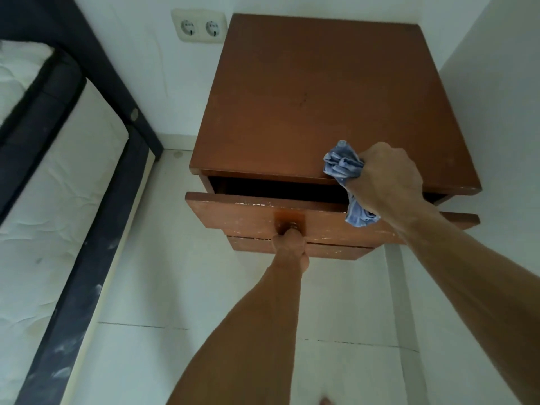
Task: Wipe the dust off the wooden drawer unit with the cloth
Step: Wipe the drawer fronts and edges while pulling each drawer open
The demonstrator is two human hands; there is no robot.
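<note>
Head view. Locate wooden drawer unit (321, 97) at 12 o'clock, set into the wall corner (429, 27). Note left grip (290, 244) curled round the knob (293, 226) of the top drawer (248, 213), holding it part open, probably to expose inner edges for wiping. Note right grip (391, 176) clenched on the bunched cloth (343, 165), at 4 o'clock on the top's front edge.

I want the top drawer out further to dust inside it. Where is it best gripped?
Grip the top drawer by the small knob at the middle of its front, coming straight from the front. The front is flat and wide; the knob is its only protruding part, and being central it should pull evenly. The left hand grips it.
</note>
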